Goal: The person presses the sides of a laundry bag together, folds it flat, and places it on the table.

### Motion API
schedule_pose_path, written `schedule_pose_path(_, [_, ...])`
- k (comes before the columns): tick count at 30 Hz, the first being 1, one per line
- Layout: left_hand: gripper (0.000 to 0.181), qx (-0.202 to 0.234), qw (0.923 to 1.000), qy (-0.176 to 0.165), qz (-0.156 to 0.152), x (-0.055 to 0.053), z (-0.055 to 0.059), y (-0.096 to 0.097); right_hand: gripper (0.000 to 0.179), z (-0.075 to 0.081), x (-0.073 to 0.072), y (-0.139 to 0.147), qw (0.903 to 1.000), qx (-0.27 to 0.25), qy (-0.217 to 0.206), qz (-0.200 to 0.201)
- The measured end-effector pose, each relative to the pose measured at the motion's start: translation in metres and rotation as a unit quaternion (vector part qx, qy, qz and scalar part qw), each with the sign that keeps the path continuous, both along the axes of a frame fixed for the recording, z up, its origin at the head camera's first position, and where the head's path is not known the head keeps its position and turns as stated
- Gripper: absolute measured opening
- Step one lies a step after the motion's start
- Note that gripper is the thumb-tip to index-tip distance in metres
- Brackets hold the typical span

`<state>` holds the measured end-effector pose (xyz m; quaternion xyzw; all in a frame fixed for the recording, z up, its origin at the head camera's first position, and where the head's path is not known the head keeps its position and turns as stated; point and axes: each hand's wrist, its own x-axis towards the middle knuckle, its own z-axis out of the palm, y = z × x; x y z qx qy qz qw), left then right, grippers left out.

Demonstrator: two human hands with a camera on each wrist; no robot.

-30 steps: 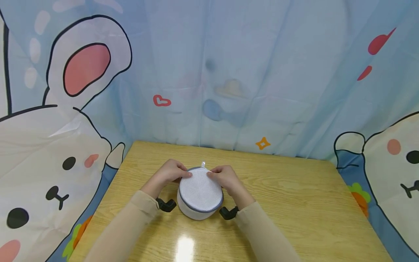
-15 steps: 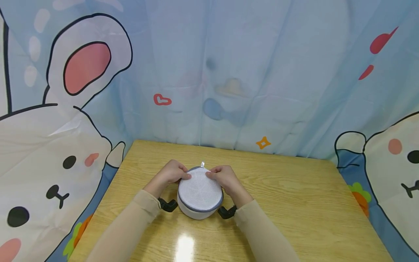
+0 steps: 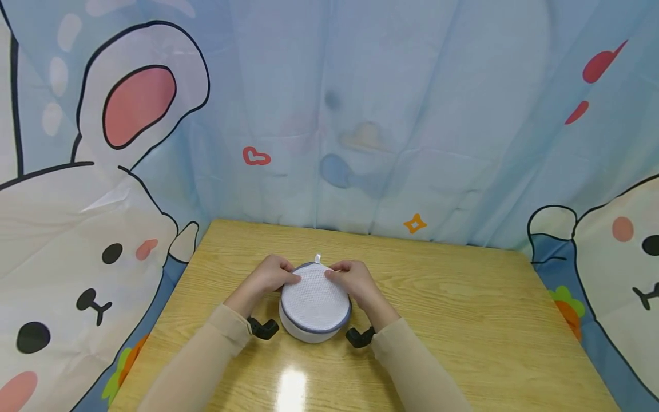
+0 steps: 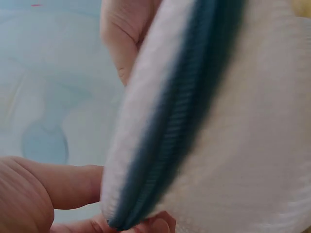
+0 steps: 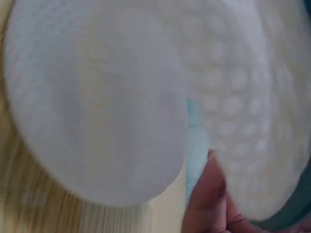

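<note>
A round white mesh laundry bag (image 3: 315, 303) with a blue-grey edge stands over the middle of the table, its top face tilted toward the head camera. My left hand (image 3: 270, 276) pinches its far left rim, thumb on top. On the far right rim, my right hand (image 3: 355, 280) holds the same edge between thumb and fingers. A small white tab (image 3: 317, 258) sticks up between the two hands. The left wrist view shows the dark teal edge band (image 4: 170, 121) close up, with the left thumb (image 4: 73, 184) against the mesh. In the right wrist view, mesh panels fill most of the picture.
The bag is over a wood-grain table (image 3: 453, 320). Behind it hangs a light blue curtain (image 3: 412, 114) with cartoon rabbits. Black wrist mounts (image 3: 359, 337) stick out beside the bag, near both sleeves (image 3: 412, 360).
The left hand has dipped very slightly. Both hands keep hold of the laundry bag's rim, and the bag stays in nearly the same place.
</note>
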<state>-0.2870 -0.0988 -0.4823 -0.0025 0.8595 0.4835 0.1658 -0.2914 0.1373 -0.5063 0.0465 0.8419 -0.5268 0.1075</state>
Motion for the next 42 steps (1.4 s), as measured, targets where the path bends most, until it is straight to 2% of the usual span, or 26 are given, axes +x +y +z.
schedule_pose_path(9, [0.031, 0.002, 0.9992, -0.006, 0.040, 0.017, -0.003, -0.004, 0.035, -0.004, 0.014, 0.014, 0.9989, 0.042, 0.018, -0.005])
schedule_pose_path(13, [0.025, 0.010, 0.9981, -0.023, 0.057, 0.024, -0.004, -0.007, 0.031, -0.002, 0.022, 0.015, 0.9993, 0.035, 0.008, -0.014])
schedule_pose_path(16, [0.020, 0.036, 0.9972, -0.038, 0.054, 0.027, -0.007, -0.009, 0.025, -0.001, 0.025, 0.015, 0.9997, 0.011, -0.008, -0.022])
schedule_pose_path(21, [0.014, 0.062, 0.9960, -0.045, 0.045, 0.025, -0.013, -0.009, 0.018, 0.000, 0.029, 0.012, 0.9988, -0.026, -0.024, -0.033])
schedule_pose_path(31, [0.009, 0.106, 0.9888, -0.078, 0.071, 0.019, -0.018, -0.010, 0.014, -0.005, 0.035, 0.010, 0.9961, -0.057, -0.024, -0.063])
schedule_pose_path(38, [0.010, 0.120, 0.9869, -0.076, 0.077, 0.019, -0.021, -0.009, 0.015, -0.003, 0.039, 0.007, 0.9974, -0.040, -0.005, -0.061])
schedule_pose_path(42, [0.018, 0.121, 0.9880, -0.067, 0.068, 0.023, -0.018, -0.010, 0.018, 0.000, 0.044, 0.005, 0.9984, 0.004, 0.016, -0.054])
